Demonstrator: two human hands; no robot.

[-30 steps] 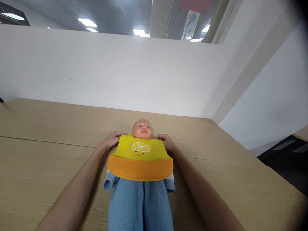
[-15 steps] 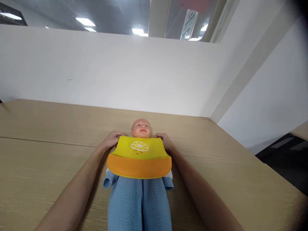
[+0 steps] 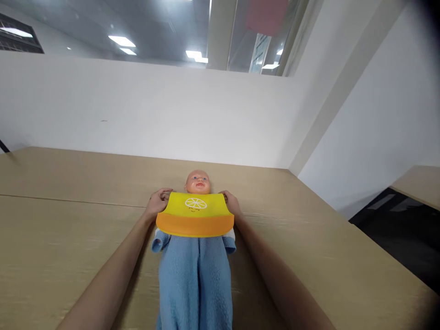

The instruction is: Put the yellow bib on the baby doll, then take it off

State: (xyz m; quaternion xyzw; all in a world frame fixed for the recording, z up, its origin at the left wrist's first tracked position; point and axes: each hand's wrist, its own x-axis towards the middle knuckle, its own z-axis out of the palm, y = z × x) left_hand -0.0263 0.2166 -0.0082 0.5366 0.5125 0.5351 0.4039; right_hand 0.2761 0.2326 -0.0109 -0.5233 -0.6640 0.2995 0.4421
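A baby doll (image 3: 198,181) in a fuzzy blue outfit (image 3: 195,275) lies face up, its head toward the wall. Over its chest is a yellow bib (image 3: 178,201) with an orange pocket and a white citrus-slice print above a small smiling face. My left hand (image 3: 158,203) is closed on the bib's upper left corner. At the upper right corner, my right hand (image 3: 232,203) grips the bib too, its fingertips partly behind the edge. The bib's top edge lies just below the doll's chin. Both neck straps are hidden.
The doll lies on a wood-toned table (image 3: 82,238) with a seam across it. Behind stands a white wall (image 3: 165,114) with a window (image 3: 154,32) above. A dark open space (image 3: 392,229) lies beyond the table's right edge.
The view has tilted up and drawn back slightly, so doll, bib and hands look smaller. Both hands keep hold of the bib, which stays below the chin.
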